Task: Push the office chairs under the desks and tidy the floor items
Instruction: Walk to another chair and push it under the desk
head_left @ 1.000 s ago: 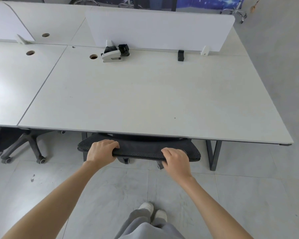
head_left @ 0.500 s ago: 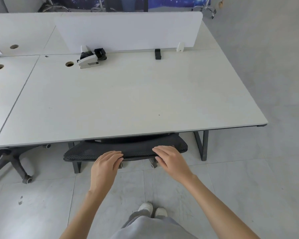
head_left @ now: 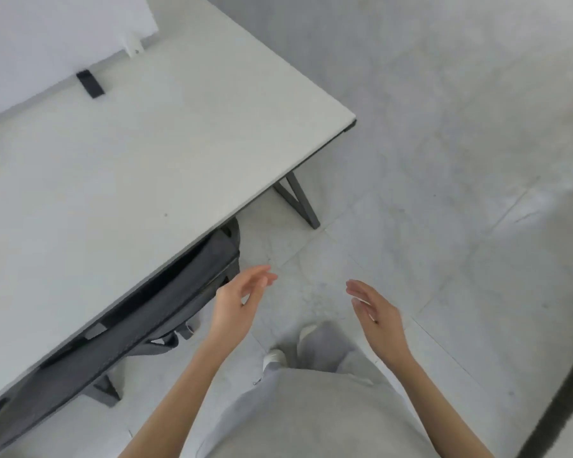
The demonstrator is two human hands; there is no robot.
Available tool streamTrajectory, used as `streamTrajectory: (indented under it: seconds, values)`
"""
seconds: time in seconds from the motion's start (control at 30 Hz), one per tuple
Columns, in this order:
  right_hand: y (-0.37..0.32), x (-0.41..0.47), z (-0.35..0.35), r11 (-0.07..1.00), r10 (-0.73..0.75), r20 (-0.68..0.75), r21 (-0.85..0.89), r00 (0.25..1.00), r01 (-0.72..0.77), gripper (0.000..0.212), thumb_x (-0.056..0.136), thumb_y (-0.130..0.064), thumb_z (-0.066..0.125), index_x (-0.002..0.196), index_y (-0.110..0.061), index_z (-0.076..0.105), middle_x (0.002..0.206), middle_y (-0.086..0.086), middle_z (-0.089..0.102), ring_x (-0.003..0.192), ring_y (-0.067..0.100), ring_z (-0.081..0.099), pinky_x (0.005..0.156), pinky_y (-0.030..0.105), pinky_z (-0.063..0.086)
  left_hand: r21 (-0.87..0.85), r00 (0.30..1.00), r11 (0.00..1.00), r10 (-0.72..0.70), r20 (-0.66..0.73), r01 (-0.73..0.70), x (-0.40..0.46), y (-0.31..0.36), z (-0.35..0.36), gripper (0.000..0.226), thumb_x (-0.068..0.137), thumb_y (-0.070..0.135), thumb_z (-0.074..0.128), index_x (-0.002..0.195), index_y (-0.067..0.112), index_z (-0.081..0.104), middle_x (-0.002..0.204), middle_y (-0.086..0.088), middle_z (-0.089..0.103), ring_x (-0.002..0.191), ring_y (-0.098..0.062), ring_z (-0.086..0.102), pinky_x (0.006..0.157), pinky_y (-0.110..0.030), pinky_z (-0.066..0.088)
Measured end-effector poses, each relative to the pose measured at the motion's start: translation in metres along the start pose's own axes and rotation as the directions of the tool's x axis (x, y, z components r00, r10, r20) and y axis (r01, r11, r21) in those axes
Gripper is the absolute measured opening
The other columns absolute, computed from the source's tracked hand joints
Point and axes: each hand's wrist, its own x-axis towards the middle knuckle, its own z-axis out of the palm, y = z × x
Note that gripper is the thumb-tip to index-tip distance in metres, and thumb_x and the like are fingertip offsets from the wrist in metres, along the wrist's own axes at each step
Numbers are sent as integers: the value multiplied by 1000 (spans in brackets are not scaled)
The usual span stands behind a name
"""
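Bare left grip [head_left: 234,304] and right grip [head_left: 376,314], fingers relaxed, touching nothing

A black mesh office chair [head_left: 153,312] sits tucked beneath the front edge of a white rectangular desk [head_left: 139,166], only its backrest top showing past the desktop. The left hand [head_left: 235,302] hangs just beside the chair's right end, fingers relaxed and apart, holding nothing. The right hand [head_left: 376,314] is well clear of the chair, palm turned inward, fingers straight. Both hover above the pale grey tiled floor [head_left: 444,226], over grey trousers [head_left: 311,408] and white shoes [head_left: 273,357].
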Motion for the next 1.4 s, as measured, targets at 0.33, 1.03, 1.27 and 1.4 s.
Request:
streamTrajectory:
  seconds: [0.33,1.03,1.27,1.4]
  values:
    - [60,17,-131,947,299,-410,238,862,-215,30,93,-7,49,105,-32,59,108,-20,66,100,0,63,87,14,48,-26,940,999,-9,341,19,128,54,154,25,93,9,49,101,29,61,90,17,72,87,-7,68,83,-18,50]
    - [5,497,-351,973,189,-175,168,966,-160,33,92,-3,48,101,-33,60,104,-9,68,96,-1,63,85,18,51,-74,993,995,-66,98,74,539,191,330,28,93,4,47,95,28,62,82,20,72,77,-5,68,79,-20,52]
    - [-29,651,-406,974,206,-154,125,966,-188,30,92,-1,49,101,-27,62,96,-13,70,91,-3,64,79,10,48,-122,996,992,45,81,-35,736,279,340,22,94,8,47,102,23,62,87,9,71,81,-8,68,80,-19,52]
    - [-53,775,-418,980,174,-78,106,982,-166,28,92,-4,49,100,-27,63,91,-16,72,91,-1,65,80,15,50,-139,1000,990,-8,1,8,822,288,334,24,94,9,48,99,27,62,85,9,73,82,-9,68,79,-18,52]
